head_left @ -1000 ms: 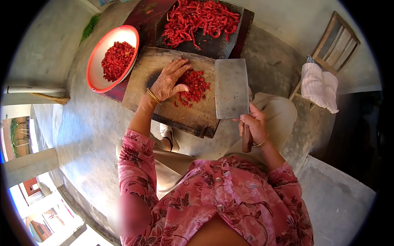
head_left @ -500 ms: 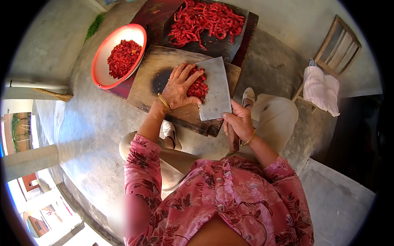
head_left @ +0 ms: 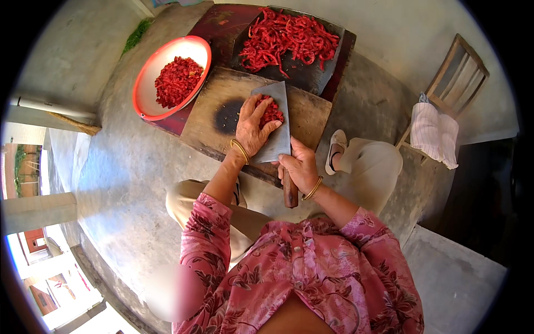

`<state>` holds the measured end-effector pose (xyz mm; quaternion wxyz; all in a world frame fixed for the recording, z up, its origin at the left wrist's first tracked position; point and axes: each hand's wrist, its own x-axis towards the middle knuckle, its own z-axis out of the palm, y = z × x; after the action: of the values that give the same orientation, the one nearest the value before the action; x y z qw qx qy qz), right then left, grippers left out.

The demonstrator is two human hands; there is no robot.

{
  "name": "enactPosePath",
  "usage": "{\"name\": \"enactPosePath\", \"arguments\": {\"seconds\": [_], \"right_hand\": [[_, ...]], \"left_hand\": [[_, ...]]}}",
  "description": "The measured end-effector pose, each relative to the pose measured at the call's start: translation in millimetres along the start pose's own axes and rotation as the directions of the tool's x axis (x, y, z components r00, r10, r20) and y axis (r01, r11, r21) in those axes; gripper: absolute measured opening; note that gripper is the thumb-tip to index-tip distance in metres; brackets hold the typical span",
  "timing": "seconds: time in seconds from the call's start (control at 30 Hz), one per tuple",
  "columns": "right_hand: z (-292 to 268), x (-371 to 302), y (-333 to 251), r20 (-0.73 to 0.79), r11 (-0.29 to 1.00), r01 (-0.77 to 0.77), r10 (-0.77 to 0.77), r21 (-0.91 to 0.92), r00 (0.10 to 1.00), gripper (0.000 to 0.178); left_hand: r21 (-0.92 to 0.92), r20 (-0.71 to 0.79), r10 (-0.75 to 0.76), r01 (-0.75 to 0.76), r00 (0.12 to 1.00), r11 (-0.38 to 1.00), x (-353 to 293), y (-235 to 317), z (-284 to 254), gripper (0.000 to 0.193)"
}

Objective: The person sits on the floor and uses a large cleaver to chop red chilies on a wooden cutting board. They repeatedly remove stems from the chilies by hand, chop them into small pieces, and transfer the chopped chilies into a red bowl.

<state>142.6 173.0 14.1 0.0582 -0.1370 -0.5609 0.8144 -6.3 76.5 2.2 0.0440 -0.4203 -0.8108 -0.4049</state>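
A heap of chopped red chili peppers (head_left: 272,112) lies on the wide blade of a cleaver (head_left: 276,139), held low and flat over the wooden chopping board (head_left: 206,106). My left hand (head_left: 253,128) cups the heap from the left, its fingers bent over the pieces and pressing them against the blade, thumb along the near side. Part of the heap is hidden under those fingers. My right hand (head_left: 300,166) is closed round the cleaver where blade and handle meet; the wooden handle end sticks out below toward me.
Left of the board, a red-rimmed white basin (head_left: 146,92) holds chopped chilies. Behind it, a dark metal tray (head_left: 311,78) carries whole red chilies. Both sit with the board on a dark red low table (head_left: 222,19). A wooden chair (head_left: 445,94) with a striped cloth stands right.
The cleaver has slid left under the chopped chilies and turned more upright in the picture. My left hand has drawn in round the heap. The view has shifted slightly.
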Motion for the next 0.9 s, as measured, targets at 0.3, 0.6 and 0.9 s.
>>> {"name": "enactPosePath", "arguments": {"seconds": [0.3,0.6,0.9], "right_hand": [[28.8,43.6,-35.0,0.048,1.000,0.017,-0.017,-0.015,0.999,0.030],[116.7,182.5,-101.4,0.359,0.894,0.370,-0.269,-0.253,0.894,0.030],[95.3,202.0,-107.7,0.302,0.893,0.327,-0.234,-0.308,0.924,0.037]], "left_hand": [[-0.069,-0.159,-0.030,0.019,0.987,0.997,31.1,-16.1,-29.0,0.052],[0.198,-0.350,0.067,0.004,0.934,0.980,116.7,-89.3,-167.3,0.053],[-0.034,-0.299,-0.613,0.634,0.731,0.772,69.8,-166.2,-216.3,0.025]]}}
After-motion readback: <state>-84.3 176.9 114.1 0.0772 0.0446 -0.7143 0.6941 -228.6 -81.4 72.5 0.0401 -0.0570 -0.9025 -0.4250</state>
